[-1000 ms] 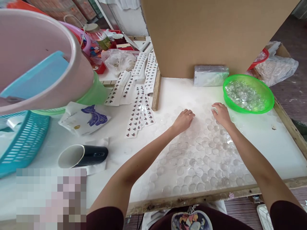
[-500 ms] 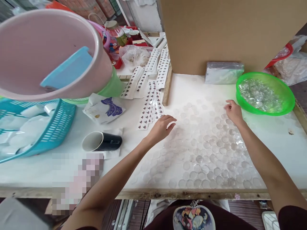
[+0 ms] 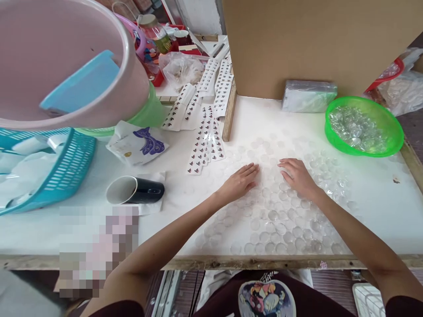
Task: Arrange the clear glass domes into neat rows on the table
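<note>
Many small clear round discs point(image 3: 280, 229) lie spread over the white tabletop, mostly in one layer. My left hand point(image 3: 240, 181) is laid low over the discs at the left, palm down, fingers stretched out to the right. Facing it, my right hand point(image 3: 297, 177) is also palm down among the discs, its fingers extended and pointing left. A short gap with a few discs separates the two hands. Neither hand appears to grip anything; what lies under the palms is hidden.
A green bowl point(image 3: 330, 134) of clear pieces stands at the right rear, near a wrapped stack point(image 3: 309, 97). Left of the discs are sticker strips point(image 3: 201, 147), a black mug point(image 3: 148, 190) on its side, a turquoise basket point(image 3: 77, 163) and a pink basin point(image 3: 132, 88). Cardboard point(image 3: 304, 44) rises behind.
My hands have come closer together: the left went right and a little nearer to me, the right went left and nearer to me. The right fingers, bent before, are now stretched out.
</note>
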Motion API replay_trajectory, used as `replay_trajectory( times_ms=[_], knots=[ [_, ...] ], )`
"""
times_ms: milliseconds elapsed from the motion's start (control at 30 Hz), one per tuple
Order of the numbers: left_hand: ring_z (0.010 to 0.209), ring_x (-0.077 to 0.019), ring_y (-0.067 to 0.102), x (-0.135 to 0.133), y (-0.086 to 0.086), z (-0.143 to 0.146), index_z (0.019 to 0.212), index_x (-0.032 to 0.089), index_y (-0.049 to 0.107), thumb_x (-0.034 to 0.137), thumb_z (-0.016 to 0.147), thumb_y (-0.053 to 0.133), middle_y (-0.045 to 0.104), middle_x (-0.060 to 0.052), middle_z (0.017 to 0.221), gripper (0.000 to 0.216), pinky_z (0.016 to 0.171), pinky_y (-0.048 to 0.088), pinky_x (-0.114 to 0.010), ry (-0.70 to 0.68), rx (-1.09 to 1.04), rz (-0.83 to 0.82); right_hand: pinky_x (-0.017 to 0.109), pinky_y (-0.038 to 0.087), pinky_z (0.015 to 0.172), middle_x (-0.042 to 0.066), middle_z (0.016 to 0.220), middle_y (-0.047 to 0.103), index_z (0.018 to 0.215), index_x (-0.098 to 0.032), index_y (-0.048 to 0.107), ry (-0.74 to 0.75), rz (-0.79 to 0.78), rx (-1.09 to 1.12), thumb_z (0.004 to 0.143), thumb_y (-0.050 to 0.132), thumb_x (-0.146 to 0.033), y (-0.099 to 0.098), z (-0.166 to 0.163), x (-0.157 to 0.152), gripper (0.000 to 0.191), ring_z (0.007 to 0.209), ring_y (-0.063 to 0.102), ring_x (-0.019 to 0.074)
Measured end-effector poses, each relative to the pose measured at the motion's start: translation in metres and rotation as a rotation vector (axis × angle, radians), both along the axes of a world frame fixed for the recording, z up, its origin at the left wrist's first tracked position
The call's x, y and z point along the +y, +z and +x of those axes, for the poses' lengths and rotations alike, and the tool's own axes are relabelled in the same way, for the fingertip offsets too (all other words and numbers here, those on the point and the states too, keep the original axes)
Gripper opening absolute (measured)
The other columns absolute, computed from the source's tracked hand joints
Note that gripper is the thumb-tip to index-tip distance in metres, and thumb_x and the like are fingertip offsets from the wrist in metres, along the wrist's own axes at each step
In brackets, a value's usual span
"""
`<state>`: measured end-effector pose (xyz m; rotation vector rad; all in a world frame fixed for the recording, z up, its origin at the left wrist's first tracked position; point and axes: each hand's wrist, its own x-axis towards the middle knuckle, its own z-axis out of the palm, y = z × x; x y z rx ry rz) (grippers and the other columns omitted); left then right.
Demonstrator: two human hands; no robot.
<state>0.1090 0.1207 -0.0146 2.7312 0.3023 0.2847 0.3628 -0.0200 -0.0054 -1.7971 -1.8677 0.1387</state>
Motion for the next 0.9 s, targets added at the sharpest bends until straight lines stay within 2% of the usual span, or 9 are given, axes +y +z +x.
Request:
replay_trajectory(
  times_ms=[133, 233, 400, 567, 700, 800, 900],
  knots=[
    [0.149, -0.0289, 0.043, 0.007, 0.001, 0.001, 0.146, 0.012, 0.049, 0.034, 0.106, 0.045, 0.051, -0.017, 0.155, 0.046, 0.123, 0.038, -0.049, 0.055, -0.009, 0.047, 0.046, 0.043, 0.100, 0.008, 0.124, 0.071, 0.114, -0.023, 0.069, 0.065, -0.041, -0.045, 0.101, 0.049, -0.024, 0.000, -0.010, 0.001, 0.024, 0.117, 0.062, 0.0260],
    [0.143, -0.0294, 0.049, -0.001, 0.006, 0.011, 0.142, 0.013, 0.052, 0.032, 0.106, 0.045, 0.056, -0.017, 0.150, 0.041, 0.117, 0.044, -0.049, 0.066, -0.042, 0.062, 0.044, 0.041, 0.099, 0.008, 0.117, 0.074, 0.109, -0.022, 0.070, 0.066, -0.072, -0.065, 0.100, 0.050, -0.023, -0.002, -0.008, 0.005, 0.021, 0.112, 0.063, 0.0255],
    [0.122, -0.0277, 0.060, -0.024, 0.013, 0.042, 0.127, 0.014, 0.060, 0.019, 0.103, 0.045, 0.068, -0.014, 0.130, 0.028, 0.102, 0.050, -0.044, -0.064, -0.005, 0.071, 0.047, 0.037, 0.099, 0.010, 0.110, 0.074, 0.112, -0.023, 0.069, -0.062, -0.103, -0.042, 0.099, 0.050, -0.026, -0.005, -0.005, 0.009, 0.022, 0.105, 0.064, 0.0276],
    [0.110, -0.0284, 0.059, -0.027, 0.015, 0.059, 0.107, 0.015, 0.064, 0.015, 0.103, 0.045, 0.067, -0.014, 0.118, 0.019, 0.092, 0.047, -0.042, -0.053, 0.080, 0.151, 0.049, 0.036, 0.098, 0.008, 0.097, 0.074, 0.118, -0.025, 0.066, -0.183, -0.103, 0.106, 0.098, 0.047, -0.027, -0.009, 0.002, 0.014, 0.028, 0.096, 0.065, 0.0276],
    [0.108, -0.0289, 0.058, -0.023, 0.015, 0.061, 0.107, 0.014, 0.063, 0.018, 0.102, 0.051, 0.065, -0.014, 0.119, 0.014, 0.091, 0.043, -0.041, -0.044, 0.106, 0.205, 0.047, 0.037, 0.096, 0.007, 0.090, 0.073, 0.120, -0.025, 0.064, -0.241, -0.119, 0.124, 0.096, 0.048, -0.029, -0.012, 0.012, 0.017, 0.029, 0.092, 0.064, 0.0270],
    [0.109, -0.0289, 0.058, -0.019, 0.016, 0.063, 0.108, 0.013, 0.063, 0.018, 0.102, 0.052, 0.065, -0.015, 0.120, 0.014, 0.089, 0.042, -0.041, -0.035, 0.123, 0.218, 0.047, 0.038, 0.094, 0.009, 0.099, 0.071, 0.112, -0.024, 0.066, -0.260, -0.114, 0.087, 0.096, 0.049, -0.029, -0.012, 0.016, 0.018, 0.025, 0.095, 0.064, 0.0278],
    [0.105, -0.0284, 0.058, -0.017, 0.019, 0.066, 0.105, 0.013, 0.064, 0.016, 0.103, 0.048, 0.067, -0.014, 0.113, 0.017, 0.088, 0.042, -0.041, -0.023, 0.132, 0.202, 0.046, 0.038, 0.094, 0.012, 0.115, 0.067, 0.115, -0.022, 0.066, -0.286, -0.083, 0.071, 0.094, 0.051, -0.030, -0.013, 0.017, 0.015, 0.027, 0.095, 0.064, 0.0272]
  ],
)
